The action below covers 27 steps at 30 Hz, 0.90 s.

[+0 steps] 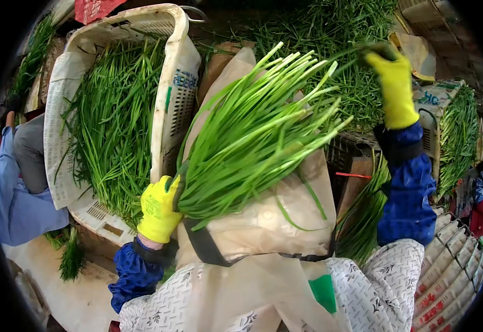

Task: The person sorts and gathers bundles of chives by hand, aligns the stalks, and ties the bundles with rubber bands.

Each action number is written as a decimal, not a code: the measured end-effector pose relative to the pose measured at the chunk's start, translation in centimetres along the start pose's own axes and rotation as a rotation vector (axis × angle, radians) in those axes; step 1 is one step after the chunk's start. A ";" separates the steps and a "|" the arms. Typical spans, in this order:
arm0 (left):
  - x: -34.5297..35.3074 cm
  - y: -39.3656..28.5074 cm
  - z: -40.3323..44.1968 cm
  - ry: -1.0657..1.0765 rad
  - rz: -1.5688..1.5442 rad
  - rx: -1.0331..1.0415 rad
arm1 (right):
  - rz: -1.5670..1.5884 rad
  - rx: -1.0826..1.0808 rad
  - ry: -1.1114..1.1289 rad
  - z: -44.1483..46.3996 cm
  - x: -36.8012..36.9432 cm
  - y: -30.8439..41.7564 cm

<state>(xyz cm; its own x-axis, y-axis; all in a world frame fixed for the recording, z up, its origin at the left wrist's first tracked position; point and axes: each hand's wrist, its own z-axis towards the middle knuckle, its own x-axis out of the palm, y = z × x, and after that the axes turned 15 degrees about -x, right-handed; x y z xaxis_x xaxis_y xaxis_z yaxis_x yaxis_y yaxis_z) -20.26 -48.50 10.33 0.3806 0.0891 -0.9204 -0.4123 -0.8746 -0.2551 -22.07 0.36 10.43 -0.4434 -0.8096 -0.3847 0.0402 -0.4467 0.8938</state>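
A loose bunch of garlic chives (247, 149) lies across my lap, pale stem ends fanned toward the upper right. My left hand (160, 209), in a yellow glove with a dark palm, is closed around the leafy end at the lower left. Raised past the stem tips is my right hand (395, 88), in a matching glove. Its dark fingertips are blurred and look pinched on a thin green leaf (345, 53) trailing toward the stems. Beneath the bunch, a beige apron (252, 235) covers my lap, with a few stray leaves on it.
A white plastic basket (163, 105) full of chives stands at my left. Loose greens (330, 27) heap up ahead. More chives (363, 221) lie by my right knee, and another filled crate (432, 110) sits farther right. A person's blue sleeve (23, 193) shows at far left.
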 end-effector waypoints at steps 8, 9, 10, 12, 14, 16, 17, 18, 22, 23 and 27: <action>0.2 -0.3 0.2 -0.014 -0.028 -0.024 | 0.030 0.387 0.430 -3.9 -1.4 2.7; 0.3 -0.3 0.2 -0.018 -0.028 -0.023 | 0.300 0.453 0.412 -6.1 0.3 3.5; 0.8 0.3 0.2 -0.020 -0.021 0.003 | 0.230 0.396 0.337 -7.8 2.4 4.4; 1.1 0.2 0.2 -0.018 -0.048 0.003 | 0.242 0.403 0.255 -8.9 3.8 3.4; 1.1 0.5 0.1 -0.017 -0.066 -0.011 | 0.054 0.156 0.141 -6.9 2.2 0.9; 0.8 0.7 -0.1 -0.004 -0.060 -0.013 | -0.336 0.071 -0.048 -5.2 -0.7 -1.7; 0.9 0.6 0.0 -0.007 -0.063 -0.018 | -0.549 -0.088 -0.095 -4.3 -1.8 -2.7; 0.9 0.5 0.0 -0.022 -0.049 -0.024 | -0.174 0.078 -0.080 -4.1 -0.5 -0.6; 0.6 0.1 -0.2 0.024 -0.035 -0.061 | -0.420 -0.035 0.373 -5.8 4.9 4.7; 0.4 -0.2 -0.3 0.047 -0.016 -0.088 | -0.571 -0.093 0.332 -6.5 6.2 4.1; 0.4 -0.1 -0.4 0.063 -0.023 -0.127 | -0.069 0.189 0.311 -6.6 8.0 3.6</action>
<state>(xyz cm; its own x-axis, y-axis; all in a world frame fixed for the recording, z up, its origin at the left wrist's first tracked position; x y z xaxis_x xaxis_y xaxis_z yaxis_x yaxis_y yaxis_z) -19.70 -48.58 10.14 0.4414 0.0837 -0.8934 -0.2960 -0.9263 -0.2330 -19.53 -10.24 9.04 -0.1452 -0.8697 -0.4717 -0.1590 -0.4500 0.8787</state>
